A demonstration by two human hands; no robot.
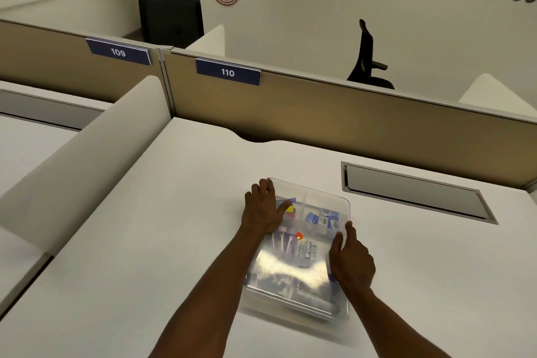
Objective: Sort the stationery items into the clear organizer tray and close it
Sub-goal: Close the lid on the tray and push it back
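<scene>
A clear organizer tray (319, 200) lies on the white desk in front of me, its clear lid down over it. Through the lid I see stationery in compartments: blue packets (322, 218), a yellow item (289, 209), an orange-red round item (299, 235) and metal clips (308, 250). My left hand (263, 209) lies flat on the lid's far left corner, fingers spread. My right hand (350, 259) rests on the tray's right edge, thumb and fingers curled against the rim. Glare hides the near half of the contents.
The white desk (145, 227) ends at a tan partition (319, 107) with labels 109 and 110. A recessed cable hatch (415, 193) lies right of the tray. A white divider (87, 154) rises to the left. A black chair (367, 58) stands beyond the partition.
</scene>
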